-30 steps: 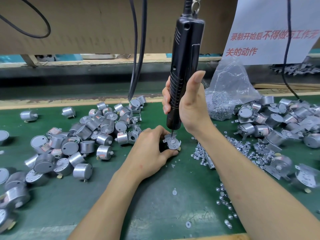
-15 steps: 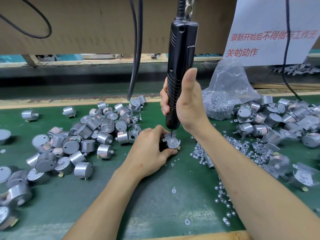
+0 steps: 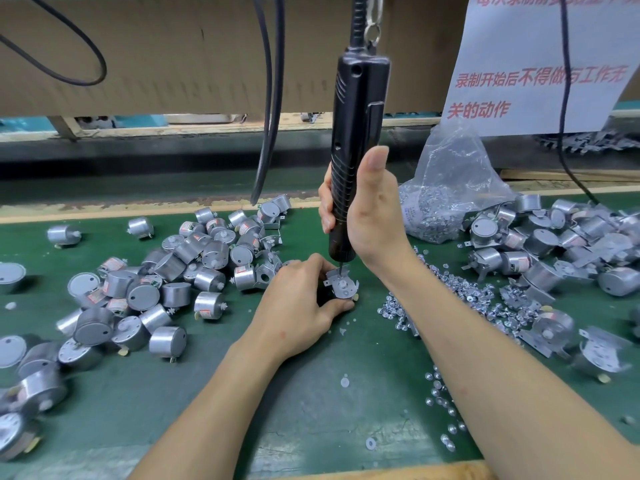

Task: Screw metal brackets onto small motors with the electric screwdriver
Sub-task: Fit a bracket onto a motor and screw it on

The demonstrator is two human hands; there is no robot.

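Note:
A small silver motor topped by a metal bracket (image 3: 343, 285) sits on the green mat at the centre. My left hand (image 3: 298, 299) grips it from the left, thumb along its near side. The black electric screwdriver (image 3: 353, 143) hangs upright from a cable. My right hand (image 3: 367, 216) is wrapped around its lower barrel, thumb pointing up. The bit tip touches the bracket's top left corner.
A heap of bare motors (image 3: 145, 292) covers the mat on the left. Motors with brackets (image 3: 540, 244) pile up on the right beside a plastic bag of screws (image 3: 446, 188). Loose screws (image 3: 460, 299) lie right of the work. Black cables (image 3: 270, 109) hang behind.
The screwdriver and my right hand shifted slightly left, the bit staying on the bracket. My left hand kept its hold on the motor.

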